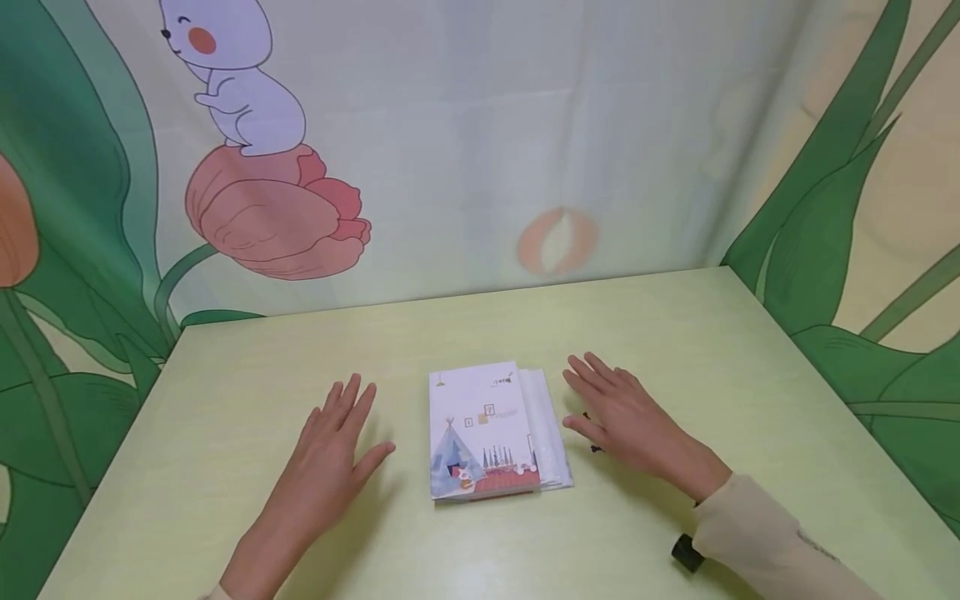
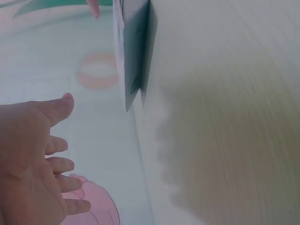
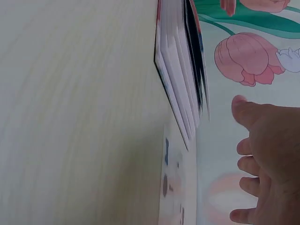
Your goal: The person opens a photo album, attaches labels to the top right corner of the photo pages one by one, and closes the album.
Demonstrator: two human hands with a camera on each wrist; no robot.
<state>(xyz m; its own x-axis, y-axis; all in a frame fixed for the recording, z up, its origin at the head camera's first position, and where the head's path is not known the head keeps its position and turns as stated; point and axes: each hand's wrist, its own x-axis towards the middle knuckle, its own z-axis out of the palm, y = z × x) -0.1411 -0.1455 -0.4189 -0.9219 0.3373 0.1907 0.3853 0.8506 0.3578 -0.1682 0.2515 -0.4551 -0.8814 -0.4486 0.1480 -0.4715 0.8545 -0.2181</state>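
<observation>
A thick white-covered book (image 1: 480, 433) lies on the table between my two hands, with a blue tent and a red rug drawn on its cover. Paler layers stick out along its right side, and the right wrist view shows loose page edges (image 3: 180, 70). To the left of the book, my left hand (image 1: 326, 467) hovers with fingers spread, touching nothing. My right hand (image 1: 630, 417) is held over the table on the other side, fingers straight and holding nothing. Partly hidden beneath it is a pale sheet (image 3: 171, 192) with small printed figures.
The pale yellow-green table (image 1: 300, 350) runs back to a hanging printed cloth (image 1: 450, 167) with tulips, leaves and a white animal. A small black object (image 1: 687, 553) is at the right sleeve (image 1: 765, 533).
</observation>
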